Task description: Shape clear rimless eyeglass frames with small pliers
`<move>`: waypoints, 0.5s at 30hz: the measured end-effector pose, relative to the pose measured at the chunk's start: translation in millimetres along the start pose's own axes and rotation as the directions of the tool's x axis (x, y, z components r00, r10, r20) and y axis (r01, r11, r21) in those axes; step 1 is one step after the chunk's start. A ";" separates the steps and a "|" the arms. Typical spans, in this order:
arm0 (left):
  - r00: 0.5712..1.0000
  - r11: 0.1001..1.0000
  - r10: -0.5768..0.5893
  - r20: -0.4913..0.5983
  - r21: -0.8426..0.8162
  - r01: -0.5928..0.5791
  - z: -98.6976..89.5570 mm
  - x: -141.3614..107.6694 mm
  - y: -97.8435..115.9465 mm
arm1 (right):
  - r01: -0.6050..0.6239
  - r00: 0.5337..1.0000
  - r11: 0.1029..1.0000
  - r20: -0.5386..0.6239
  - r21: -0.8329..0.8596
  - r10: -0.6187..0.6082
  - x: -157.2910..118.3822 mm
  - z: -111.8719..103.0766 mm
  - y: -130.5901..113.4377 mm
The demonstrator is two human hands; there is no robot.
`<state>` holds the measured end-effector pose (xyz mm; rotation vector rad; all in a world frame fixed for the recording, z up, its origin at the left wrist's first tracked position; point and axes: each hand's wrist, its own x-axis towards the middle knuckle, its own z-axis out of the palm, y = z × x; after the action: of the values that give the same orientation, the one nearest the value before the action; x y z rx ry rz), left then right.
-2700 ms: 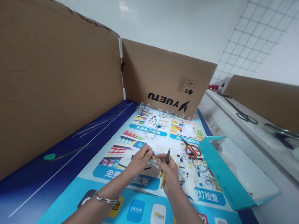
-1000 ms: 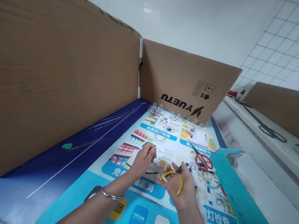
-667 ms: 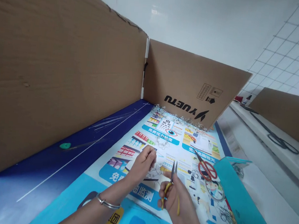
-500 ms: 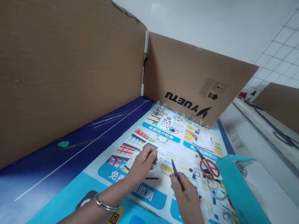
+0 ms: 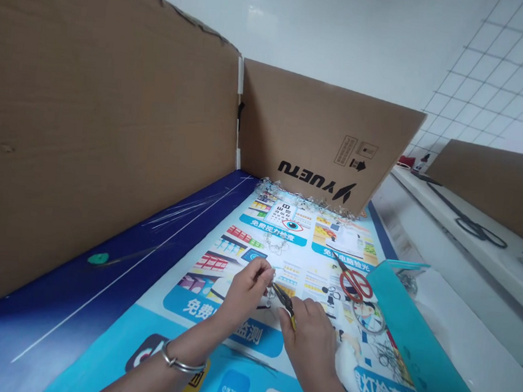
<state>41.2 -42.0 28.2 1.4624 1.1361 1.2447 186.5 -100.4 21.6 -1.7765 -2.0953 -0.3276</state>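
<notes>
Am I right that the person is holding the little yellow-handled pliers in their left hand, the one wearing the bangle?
Not quite: the head view shows the small yellow-handled pliers in the right hand, not the left. The left hand does wear the bangle, but it holds a small clear piece.

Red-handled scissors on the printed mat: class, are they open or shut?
Shut: the red-handled scissors lie flat on the mat, their blades forming one narrow line up-left from the handles, with no visible gap.
</notes>
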 end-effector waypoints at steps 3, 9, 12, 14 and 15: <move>1.000 1.000 0.002 -0.006 0.017 -0.002 1.4 -1.4 0.6 | -0.005 1.000 1.000 0.007 -0.018 0.005 -0.3 -0.5 0.9; 1.000 0.997 0.028 0.010 0.065 -0.029 1.2 -2.6 1.9 | -0.003 1.000 0.999 0.018 -0.037 0.003 0.2 -2.0 0.7; 0.998 0.992 0.061 0.015 0.106 -0.063 0.8 -3.1 3.6 | -0.003 1.000 1.000 0.015 -0.029 0.003 0.2 -2.3 1.4; 0.997 0.989 0.077 0.021 0.122 -0.079 0.6 -3.2 4.5 | -0.006 1.000 1.000 0.016 -0.019 0.007 0.0 -1.9 2.2; 0.996 0.988 0.084 0.023 0.126 -0.086 0.5 -3.2 4.7 | -0.007 1.000 1.000 0.019 -0.013 0.008 -0.1 -1.5 2.6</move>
<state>41.9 -46.1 32.1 1.6286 1.1696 1.2333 189.3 -100.6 22.8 -1.8014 -2.1034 -0.3247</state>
